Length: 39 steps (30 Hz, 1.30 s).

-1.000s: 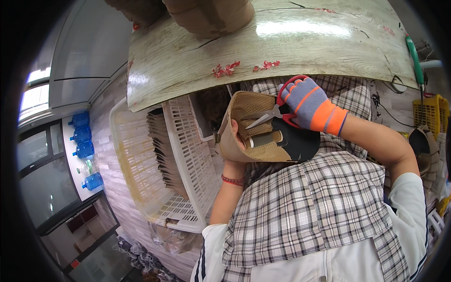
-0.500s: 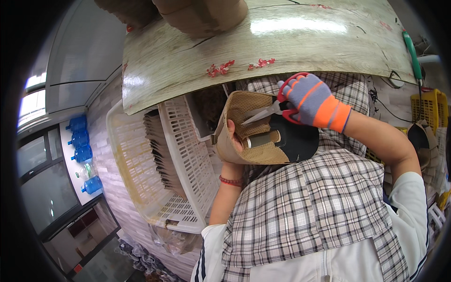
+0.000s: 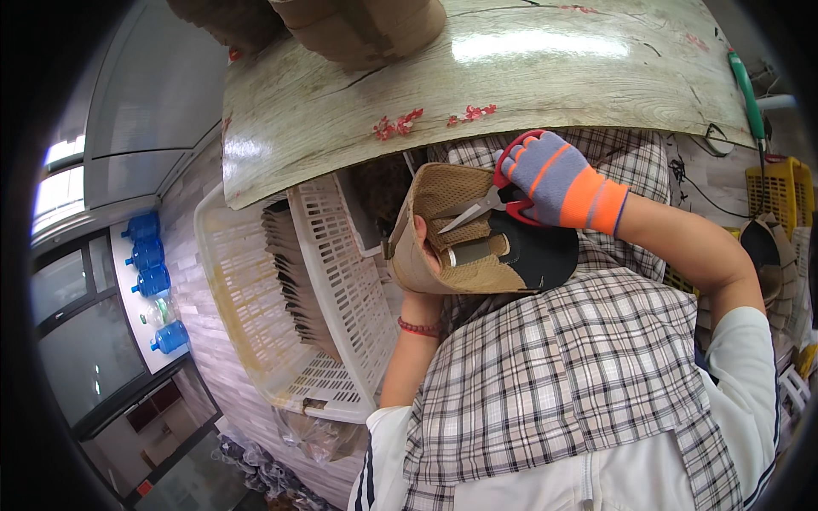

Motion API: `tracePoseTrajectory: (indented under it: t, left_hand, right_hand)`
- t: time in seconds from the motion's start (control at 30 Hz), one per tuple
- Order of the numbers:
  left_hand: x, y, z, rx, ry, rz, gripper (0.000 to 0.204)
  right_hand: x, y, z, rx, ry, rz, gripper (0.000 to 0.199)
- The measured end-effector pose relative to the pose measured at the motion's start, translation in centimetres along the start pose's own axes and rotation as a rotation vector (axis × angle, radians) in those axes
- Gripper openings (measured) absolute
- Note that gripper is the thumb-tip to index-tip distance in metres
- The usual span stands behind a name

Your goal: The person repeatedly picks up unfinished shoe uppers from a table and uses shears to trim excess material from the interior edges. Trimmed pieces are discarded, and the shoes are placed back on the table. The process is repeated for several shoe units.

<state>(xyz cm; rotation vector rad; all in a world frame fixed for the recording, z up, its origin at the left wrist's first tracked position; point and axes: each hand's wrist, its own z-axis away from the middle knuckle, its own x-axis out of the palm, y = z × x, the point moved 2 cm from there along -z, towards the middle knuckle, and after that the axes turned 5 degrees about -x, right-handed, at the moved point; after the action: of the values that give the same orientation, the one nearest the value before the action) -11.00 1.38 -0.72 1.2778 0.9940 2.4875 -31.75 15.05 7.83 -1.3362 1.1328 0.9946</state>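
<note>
My left hand [image 3: 426, 247] grips a tan cap [image 3: 405, 262] by its crown, the thumb over the edge and the other fingers hidden behind it. The cap's mesh-lined inside is turned up, and its brim with a black underside [image 3: 550, 255] points right. A pale label and a dark olive patch [image 3: 473, 252] show on the inner band. In a grey and orange glove, my right hand [image 3: 550, 175] is closed round the red handles of a pair of scissors [image 3: 469, 215]. Their metal blades reach into the cap's opening, pointing left, above the patch.
A wood-patterned table [image 3: 545, 94] lies ahead, with stacked tan caps [image 3: 362, 34] at its far left. To my left stands a white plastic basket [image 3: 345, 289] holding a row of caps [image 3: 294, 281]. A yellow crate [image 3: 780, 192] and more caps [image 3: 767, 255] are at the right. A checked apron [image 3: 545, 358] covers my lap.
My right hand and the scissors have shifted slightly left, and the blades have turned a little. The cap stays nearly in place in my left hand.
</note>
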Motion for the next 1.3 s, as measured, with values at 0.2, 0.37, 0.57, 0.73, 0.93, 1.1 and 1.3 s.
tracePoseTrajectory:
  t: [0.2, 0.37, 0.57, 0.73, 0.93, 1.1, 1.3]
  left_hand:
    - [-0.5, -0.3, -0.1, 0.091, 0.050, -0.079, 0.048]
    - [0.2, 1.0, 0.2, 0.129, 0.061, -0.090, 0.050]
    - [-7.0, 3.5, 2.7, -0.125, -0.062, -0.097, 0.046]
    - [-8.0, 2.9, 5.5, -0.502, 0.037, -0.214, 0.049]
    - [-7.3, 2.1, 5.9, -0.452, 0.002, -0.295, 0.047]
    - [-6.1, 2.3, 6.3, -0.403, 0.057, -0.265, 0.043]
    - [-7.2, 1.9, 7.1, -0.386, 0.077, -0.166, 0.036]
  right_hand:
    - [0.6, 1.1, 0.7, 0.065, -0.072, -0.061, 0.026]
    - [-0.1, 1.8, 1.4, 0.199, 0.003, -0.128, 0.031]
    - [-0.4, 0.0, 4.4, 0.220, -0.067, -0.336, 0.032]
    - [0.5, -1.6, 6.2, 0.137, -0.250, -0.321, 0.030]
    - [1.2, -2.7, 4.8, 0.103, -0.262, -0.330, 0.027]
    - [0.9, -3.2, 4.1, 0.092, -0.259, -0.166, 0.028]
    - [0.1, -1.5, 4.9, 0.144, -0.171, -0.203, 0.032]
